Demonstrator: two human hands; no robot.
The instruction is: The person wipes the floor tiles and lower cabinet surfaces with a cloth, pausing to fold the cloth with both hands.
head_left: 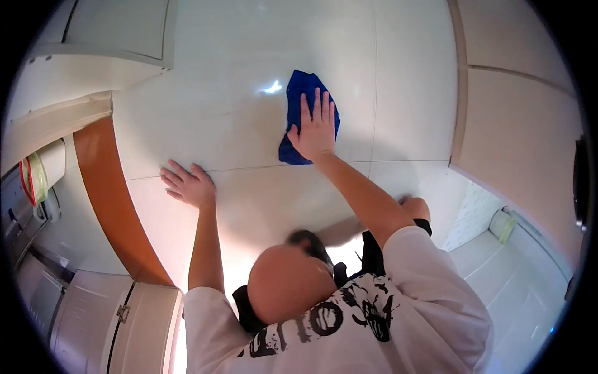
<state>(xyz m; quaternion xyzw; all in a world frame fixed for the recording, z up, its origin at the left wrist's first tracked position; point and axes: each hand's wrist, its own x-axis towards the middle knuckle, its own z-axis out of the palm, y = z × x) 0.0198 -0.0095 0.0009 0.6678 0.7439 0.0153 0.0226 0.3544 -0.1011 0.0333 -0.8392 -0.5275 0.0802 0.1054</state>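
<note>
A dark blue cloth point(294, 146) lies spread on the pale tiled floor point(249, 137). My right hand point(316, 132) presses flat on top of it, its fingers stretched forward and apart. To the left, my left hand point(190, 184) rests palm down on the bare tile beside a grout line, fingers spread, with nothing in it. The two hands are well apart, and the cloth touches only the right one.
An orange-brown threshold strip point(115, 193) runs along the left, with a pale cabinet point(118, 31) above it. A beige panelled surface point(517, 124) stands at the right. My bent knee point(288, 283) is close below the hands.
</note>
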